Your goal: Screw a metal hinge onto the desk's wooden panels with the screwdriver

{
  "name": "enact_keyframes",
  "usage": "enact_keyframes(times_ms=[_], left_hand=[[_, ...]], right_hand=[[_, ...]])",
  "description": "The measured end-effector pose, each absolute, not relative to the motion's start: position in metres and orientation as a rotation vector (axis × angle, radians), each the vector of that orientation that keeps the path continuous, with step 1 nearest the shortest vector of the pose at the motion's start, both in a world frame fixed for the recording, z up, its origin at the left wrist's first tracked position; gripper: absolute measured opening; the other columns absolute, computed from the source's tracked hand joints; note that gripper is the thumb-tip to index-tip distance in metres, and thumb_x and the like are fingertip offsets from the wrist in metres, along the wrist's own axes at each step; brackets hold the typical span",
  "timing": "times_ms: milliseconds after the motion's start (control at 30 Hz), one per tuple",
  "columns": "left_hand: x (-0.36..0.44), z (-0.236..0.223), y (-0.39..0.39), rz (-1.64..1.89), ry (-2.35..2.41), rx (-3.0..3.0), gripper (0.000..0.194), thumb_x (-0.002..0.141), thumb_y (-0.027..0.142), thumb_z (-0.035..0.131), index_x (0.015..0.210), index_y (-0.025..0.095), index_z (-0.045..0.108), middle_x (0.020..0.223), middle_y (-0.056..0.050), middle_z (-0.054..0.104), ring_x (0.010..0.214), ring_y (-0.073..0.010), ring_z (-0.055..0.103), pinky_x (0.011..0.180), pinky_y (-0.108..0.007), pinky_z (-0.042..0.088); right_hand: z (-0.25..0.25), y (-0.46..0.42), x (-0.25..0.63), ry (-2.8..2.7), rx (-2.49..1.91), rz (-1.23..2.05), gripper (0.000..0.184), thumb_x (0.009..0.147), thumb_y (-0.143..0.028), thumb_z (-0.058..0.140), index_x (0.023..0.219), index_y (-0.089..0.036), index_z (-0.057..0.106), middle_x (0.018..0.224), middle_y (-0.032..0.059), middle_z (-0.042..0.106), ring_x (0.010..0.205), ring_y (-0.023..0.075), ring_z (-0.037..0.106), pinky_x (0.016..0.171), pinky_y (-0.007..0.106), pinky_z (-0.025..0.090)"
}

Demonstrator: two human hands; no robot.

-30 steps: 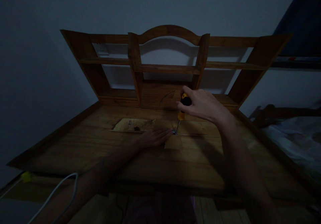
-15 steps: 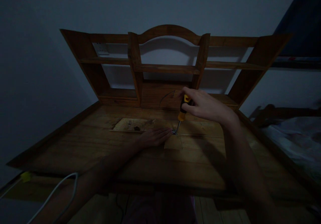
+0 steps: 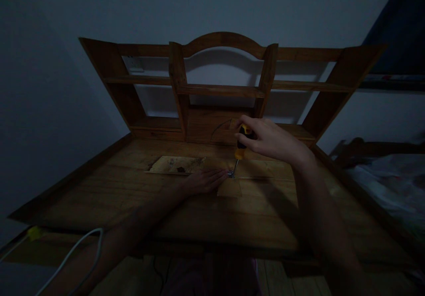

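The right hand (image 3: pixel 270 137) is gripping a yellow-and-black screwdriver (image 3: pixel 239 153) by its handle, and the slanting shaft is reaching down to a small metal piece (image 3: pixel 231 174) below that hand. The left hand (image 3: pixel 206 181) is lying flat on the wooden desk (image 3: pixel 252 221), its fingers extending and their tips touching the metal piece. Beyond both hands a wooden shelf unit (image 3: pixel 221 91) is standing; a white cable (image 3: pixel 100 238) is looping beside the left forearm.

Screwdriver handle (image 3: pixel 239 154) plastic-looking, shaft (image 3: pixel 236 166) metal; small fitting (image 3: pixel 231 174) shiny metal; desktop (image 3: pixel 206 221) grained wood; wall (image 3: pixel 212 4) matt
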State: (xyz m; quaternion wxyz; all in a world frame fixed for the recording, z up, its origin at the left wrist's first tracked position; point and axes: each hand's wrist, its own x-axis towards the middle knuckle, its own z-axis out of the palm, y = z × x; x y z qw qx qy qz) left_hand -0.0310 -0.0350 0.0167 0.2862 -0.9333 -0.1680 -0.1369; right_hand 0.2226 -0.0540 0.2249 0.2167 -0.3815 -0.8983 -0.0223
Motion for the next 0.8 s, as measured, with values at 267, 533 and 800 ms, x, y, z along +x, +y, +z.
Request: enact_keyframes(times_ms=[267, 533, 800], left_hand=[[-0.0315, 0.0127, -0.0323, -0.410, -0.407, -2.471, 0.043, 0.100, 0.012, 0.040, 0.142, 0.007, 0.042, 0.146, -0.015, 0.048, 0.138, -0.0207, 0.044, 0.110, -0.033, 0.043], [-0.0317, 0.0114, -0.0309, -0.414, -0.419, -2.469, 0.045, 0.099, 0.013, 0.044, 0.144, 0.010, 0.041, 0.145, -0.015, 0.050, 0.138, -0.0214, 0.045, 0.110, -0.034, 0.043], [-0.0300, 0.0159, -0.0337, -0.455, -0.386, -2.444, 0.042, 0.100, 0.011, 0.039, 0.141, 0.006, 0.043, 0.144, -0.014, 0.052, 0.137, -0.0201, 0.046, 0.108, -0.033, 0.045]], right_hand=[[0.2246, -0.0522, 0.2232, -2.509, -1.093, -0.099, 0.023, 0.091, -0.034, 0.051, 0.109, -0.020, 0.055, 0.100, 0.0067, 0.067, 0.088, 0.0220, 0.063, 0.073, 0.030, 0.041], [0.2200, -0.0523, 0.2204, -2.428, -1.240, -0.312, 0.042, 0.095, -0.055, 0.044, 0.110, -0.018, 0.055, 0.085, 0.0080, 0.067, 0.079, 0.0254, 0.064, 0.069, 0.033, 0.042], [0.2227, -0.0576, 0.2193, -2.500, -1.038, -0.200, 0.024, 0.097, -0.034, 0.044, 0.111, -0.020, 0.057, 0.105, 0.0079, 0.068, 0.097, 0.0241, 0.063, 0.083, 0.034, 0.043]])
